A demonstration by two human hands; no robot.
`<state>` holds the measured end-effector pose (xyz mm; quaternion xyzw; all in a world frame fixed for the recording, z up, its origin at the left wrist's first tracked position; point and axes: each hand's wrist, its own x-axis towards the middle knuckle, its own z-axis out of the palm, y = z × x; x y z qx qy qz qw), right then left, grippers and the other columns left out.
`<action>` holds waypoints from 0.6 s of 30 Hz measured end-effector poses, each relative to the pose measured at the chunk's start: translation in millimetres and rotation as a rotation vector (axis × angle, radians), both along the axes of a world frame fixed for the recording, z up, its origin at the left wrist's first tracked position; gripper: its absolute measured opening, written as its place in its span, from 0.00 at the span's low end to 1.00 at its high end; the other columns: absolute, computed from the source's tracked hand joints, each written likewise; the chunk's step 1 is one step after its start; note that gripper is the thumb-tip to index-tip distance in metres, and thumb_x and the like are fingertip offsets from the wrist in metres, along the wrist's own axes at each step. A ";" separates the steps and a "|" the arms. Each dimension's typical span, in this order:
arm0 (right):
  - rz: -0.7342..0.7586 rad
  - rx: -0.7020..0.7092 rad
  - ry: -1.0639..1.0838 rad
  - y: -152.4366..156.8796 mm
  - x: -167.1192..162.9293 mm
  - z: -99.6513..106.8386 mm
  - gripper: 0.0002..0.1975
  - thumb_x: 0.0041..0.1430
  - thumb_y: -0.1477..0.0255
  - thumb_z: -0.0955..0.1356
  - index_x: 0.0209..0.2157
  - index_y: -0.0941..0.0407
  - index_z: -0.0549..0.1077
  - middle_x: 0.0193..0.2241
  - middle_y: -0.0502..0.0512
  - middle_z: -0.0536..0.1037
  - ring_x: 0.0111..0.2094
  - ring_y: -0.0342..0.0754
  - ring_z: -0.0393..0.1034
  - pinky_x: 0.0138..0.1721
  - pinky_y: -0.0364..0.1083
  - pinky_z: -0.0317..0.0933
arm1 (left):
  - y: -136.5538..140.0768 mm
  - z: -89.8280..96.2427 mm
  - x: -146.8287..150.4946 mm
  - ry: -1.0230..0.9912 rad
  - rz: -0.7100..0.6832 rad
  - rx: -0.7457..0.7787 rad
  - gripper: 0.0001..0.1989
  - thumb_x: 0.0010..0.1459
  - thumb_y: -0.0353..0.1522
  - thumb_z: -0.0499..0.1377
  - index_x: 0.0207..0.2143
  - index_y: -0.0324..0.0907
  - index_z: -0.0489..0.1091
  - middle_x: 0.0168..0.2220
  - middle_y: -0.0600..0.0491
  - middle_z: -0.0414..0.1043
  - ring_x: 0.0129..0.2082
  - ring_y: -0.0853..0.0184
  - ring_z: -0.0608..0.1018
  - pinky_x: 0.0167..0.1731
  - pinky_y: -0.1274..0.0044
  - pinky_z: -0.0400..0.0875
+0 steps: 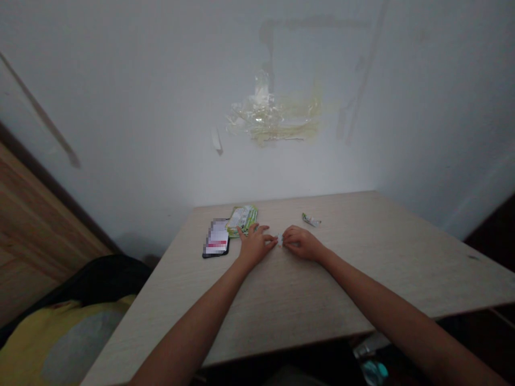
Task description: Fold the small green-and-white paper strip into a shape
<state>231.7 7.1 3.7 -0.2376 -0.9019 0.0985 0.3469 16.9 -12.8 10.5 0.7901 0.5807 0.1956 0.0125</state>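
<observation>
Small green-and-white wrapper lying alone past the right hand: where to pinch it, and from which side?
Pinch the small wrapper across its narrow middle, from above. It lies flat on the table, long and thin, running left to right, so a top-down pinch across its short width probably fits best. Nothing touches it; the right hand is nearest, just in front of it. Its finer shape is too small to tell.

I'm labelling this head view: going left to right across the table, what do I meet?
Phone → green packet → left hand → small white piece pinched between both hands → right hand → small wrapper.
</observation>
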 end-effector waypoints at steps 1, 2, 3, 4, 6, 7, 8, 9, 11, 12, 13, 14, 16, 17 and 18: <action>-0.050 0.006 0.019 2.7 0.5 -1.8 0.09 0.60 0.75 0.66 0.34 0.54 0.80 0.35 0.57 0.80 0.43 0.50 0.71 0.47 0.50 0.65 | -0.4 -0.4 0.4 -0.004 -0.005 0.002 0.11 0.60 0.47 0.56 0.37 0.61 0.78 0.59 0.59 0.68 0.64 0.52 0.57 0.59 0.41 0.25; -0.107 0.011 0.037 5.7 1.1 -3.9 0.09 0.61 0.74 0.66 0.34 0.55 0.80 0.35 0.57 0.79 0.43 0.50 0.71 0.47 0.50 0.65 | -0.5 -0.8 0.9 -0.008 -0.008 0.004 0.12 0.60 0.47 0.56 0.37 0.60 0.78 0.58 0.59 0.68 0.64 0.52 0.58 0.59 0.41 0.25; -0.151 0.008 0.036 8.9 1.7 -6.3 0.08 0.62 0.73 0.66 0.35 0.55 0.80 0.35 0.58 0.79 0.43 0.51 0.70 0.48 0.51 0.65 | -0.5 -1.2 1.5 -0.014 -0.009 0.007 0.12 0.60 0.46 0.56 0.37 0.59 0.79 0.58 0.59 0.68 0.64 0.52 0.58 0.59 0.41 0.26; -0.187 0.003 0.028 11.9 2.4 -8.8 0.08 0.62 0.72 0.67 0.35 0.55 0.80 0.35 0.58 0.79 0.43 0.51 0.70 0.48 0.51 0.64 | -0.1 -1.8 2.0 -0.020 -0.008 0.009 0.12 0.60 0.46 0.56 0.36 0.59 0.79 0.58 0.58 0.68 0.64 0.53 0.58 0.59 0.41 0.26; -0.245 -0.006 0.001 16.6 3.6 -13.6 0.08 0.61 0.69 0.69 0.38 0.55 0.80 0.38 0.58 0.79 0.44 0.52 0.70 0.49 0.52 0.64 | 1.0 -3.0 3.2 -0.034 0.000 0.010 0.10 0.59 0.45 0.57 0.36 0.59 0.79 0.58 0.58 0.69 0.63 0.52 0.59 0.59 0.41 0.26; -0.259 -0.008 -0.012 18.2 4.1 -15.8 0.09 0.60 0.67 0.69 0.40 0.55 0.80 0.39 0.59 0.78 0.45 0.52 0.69 0.49 0.52 0.64 | 1.7 -3.7 3.7 -0.042 0.006 0.007 0.10 0.59 0.45 0.58 0.36 0.58 0.79 0.58 0.58 0.69 0.63 0.52 0.59 0.59 0.40 0.26; -0.266 -0.010 -0.026 19.1 4.5 -17.6 0.10 0.59 0.66 0.70 0.40 0.55 0.80 0.41 0.60 0.78 0.46 0.53 0.69 0.50 0.53 0.64 | 2.4 -4.3 4.0 -0.053 0.013 0.003 0.09 0.58 0.45 0.59 0.35 0.58 0.79 0.57 0.58 0.69 0.63 0.52 0.59 0.59 0.40 0.27; -0.271 -0.010 -0.034 19.5 4.7 -19.0 0.11 0.58 0.66 0.71 0.41 0.55 0.80 0.42 0.60 0.77 0.46 0.53 0.69 0.50 0.53 0.64 | 2.9 -4.9 4.3 -0.064 0.020 0.000 0.09 0.58 0.45 0.59 0.35 0.58 0.79 0.57 0.57 0.69 0.63 0.52 0.60 0.59 0.40 0.27; -0.271 -0.010 -0.041 19.6 4.6 -20.9 0.11 0.56 0.66 0.72 0.40 0.54 0.81 0.42 0.61 0.77 0.47 0.54 0.69 0.50 0.53 0.64 | 3.7 -5.8 4.4 -0.087 0.028 -0.006 0.09 0.58 0.45 0.59 0.35 0.57 0.79 0.57 0.57 0.69 0.62 0.52 0.60 0.59 0.40 0.29; -0.270 -0.012 -0.039 19.7 4.3 -21.6 0.11 0.56 0.66 0.73 0.40 0.54 0.81 0.42 0.60 0.77 0.47 0.53 0.69 0.50 0.53 0.64 | 3.8 -6.1 4.4 -0.098 0.033 -0.007 0.09 0.57 0.45 0.60 0.35 0.57 0.79 0.56 0.56 0.69 0.62 0.52 0.61 0.60 0.41 0.30; -0.269 -0.016 -0.034 20.0 3.9 -22.2 0.10 0.55 0.67 0.73 0.40 0.54 0.81 0.42 0.60 0.77 0.47 0.53 0.69 0.51 0.53 0.63 | 3.9 -6.4 4.4 -0.108 0.038 -0.006 0.09 0.57 0.45 0.60 0.36 0.57 0.79 0.56 0.56 0.69 0.62 0.52 0.61 0.60 0.41 0.31; -0.267 -0.023 -0.027 20.7 3.4 -23.0 0.10 0.55 0.68 0.73 0.40 0.54 0.81 0.42 0.60 0.77 0.47 0.53 0.69 0.51 0.53 0.63 | 3.9 -6.6 4.3 -0.115 0.043 -0.003 0.10 0.56 0.45 0.61 0.37 0.57 0.78 0.56 0.55 0.69 0.62 0.52 0.61 0.60 0.42 0.31; -0.268 -0.038 -0.011 23.0 2.2 -25.3 0.09 0.54 0.69 0.74 0.38 0.54 0.81 0.42 0.60 0.78 0.47 0.53 0.69 0.51 0.53 0.63 | 3.7 -6.8 4.6 -0.124 0.063 -0.004 0.11 0.55 0.45 0.62 0.40 0.57 0.78 0.57 0.53 0.69 0.61 0.52 0.62 0.61 0.43 0.33; -0.270 -0.046 -0.001 24.7 1.6 -26.8 0.09 0.53 0.70 0.74 0.37 0.54 0.82 0.42 0.59 0.78 0.47 0.53 0.69 0.51 0.53 0.63 | 3.6 -6.8 4.9 -0.126 0.076 -0.009 0.13 0.54 0.45 0.62 0.41 0.56 0.77 0.57 0.52 0.68 0.61 0.52 0.62 0.62 0.43 0.34; -0.276 -0.053 0.006 26.4 1.1 -28.5 0.08 0.52 0.70 0.74 0.36 0.53 0.82 0.41 0.59 0.78 0.47 0.53 0.70 0.51 0.53 0.63 | 3.5 -6.6 5.4 -0.126 0.089 -0.016 0.14 0.54 0.45 0.63 0.43 0.55 0.77 0.57 0.51 0.68 0.61 0.51 0.62 0.62 0.44 0.35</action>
